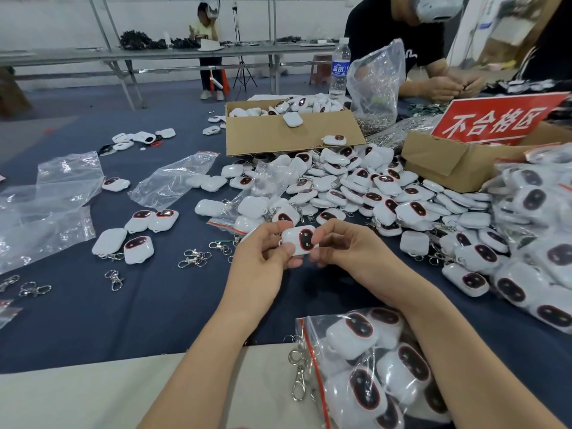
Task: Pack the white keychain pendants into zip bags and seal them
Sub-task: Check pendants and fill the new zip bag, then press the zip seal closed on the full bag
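A white keychain pendant (299, 242) with a dark red-rimmed oval face is held above the dark blue table between both hands. My left hand (266, 246) pinches its left side with thumb and fingers. My right hand (343, 243) pinches its right side. A zip bag (365, 363) with a red seal strip lies at the near edge under my right forearm, holding several pendants, its mouth open to the left. A big heap of loose pendants (356, 187) lies just beyond my hands. Empty clear bags (173, 178) lie to the left.
Metal key clasps (195, 258) are scattered left of my hands; one clasp (298, 376) lies by the bag mouth. Two cardboard boxes (278, 137) (448, 162) stand behind the heap, one with a red sign (495, 119). Filled bags (535, 243) pile at right. A person sits opposite.
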`<state>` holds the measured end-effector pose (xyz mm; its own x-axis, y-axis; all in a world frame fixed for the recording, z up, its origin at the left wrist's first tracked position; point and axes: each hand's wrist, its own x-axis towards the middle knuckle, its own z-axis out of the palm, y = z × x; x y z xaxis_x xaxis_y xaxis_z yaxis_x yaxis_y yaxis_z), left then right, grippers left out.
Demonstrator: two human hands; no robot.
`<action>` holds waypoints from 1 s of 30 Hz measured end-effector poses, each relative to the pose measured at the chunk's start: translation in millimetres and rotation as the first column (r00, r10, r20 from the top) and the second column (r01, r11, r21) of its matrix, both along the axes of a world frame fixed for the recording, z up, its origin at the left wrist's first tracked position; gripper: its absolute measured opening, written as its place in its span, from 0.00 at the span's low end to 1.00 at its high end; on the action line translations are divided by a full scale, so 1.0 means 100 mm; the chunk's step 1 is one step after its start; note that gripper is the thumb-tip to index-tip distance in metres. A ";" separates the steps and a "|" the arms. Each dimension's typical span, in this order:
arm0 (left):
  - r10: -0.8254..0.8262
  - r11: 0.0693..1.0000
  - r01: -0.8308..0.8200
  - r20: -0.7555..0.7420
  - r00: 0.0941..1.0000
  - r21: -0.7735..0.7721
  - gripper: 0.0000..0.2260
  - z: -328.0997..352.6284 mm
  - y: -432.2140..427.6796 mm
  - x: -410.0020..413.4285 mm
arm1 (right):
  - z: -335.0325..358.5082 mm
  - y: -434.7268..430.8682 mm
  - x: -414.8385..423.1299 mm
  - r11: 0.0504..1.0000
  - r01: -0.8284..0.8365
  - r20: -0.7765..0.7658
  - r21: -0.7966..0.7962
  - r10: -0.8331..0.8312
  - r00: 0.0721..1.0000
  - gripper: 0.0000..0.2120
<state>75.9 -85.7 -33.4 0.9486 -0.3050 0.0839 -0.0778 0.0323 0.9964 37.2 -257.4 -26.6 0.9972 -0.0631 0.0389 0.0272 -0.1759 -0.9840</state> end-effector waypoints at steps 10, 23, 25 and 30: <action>0.098 0.995 -0.099 0.031 0.995 0.021 0.14 0.03 0.02 -0.07 | 0.10 -0.04 -0.06 0.992 -0.086 -0.025 -0.092 0.084 0.996 0.04; 0.050 0.999 -0.047 -0.216 0.975 0.022 0.07 0.10 0.67 -0.96 | 0.46 0.10 -0.57 0.729 -0.464 -0.433 -0.503 0.252 0.865 0.10; 0.051 0.999 -0.047 -0.259 0.964 0.021 0.06 0.04 0.72 -1.11 | 0.47 0.15 -0.62 0.719 -0.477 -0.431 -0.505 0.269 0.861 0.13; 0.032 0.996 -0.015 -0.197 0.980 0.089 0.07 0.10 0.58 -1.30 | 0.52 0.18 -0.71 0.737 -0.447 -0.380 -0.507 0.274 0.883 0.13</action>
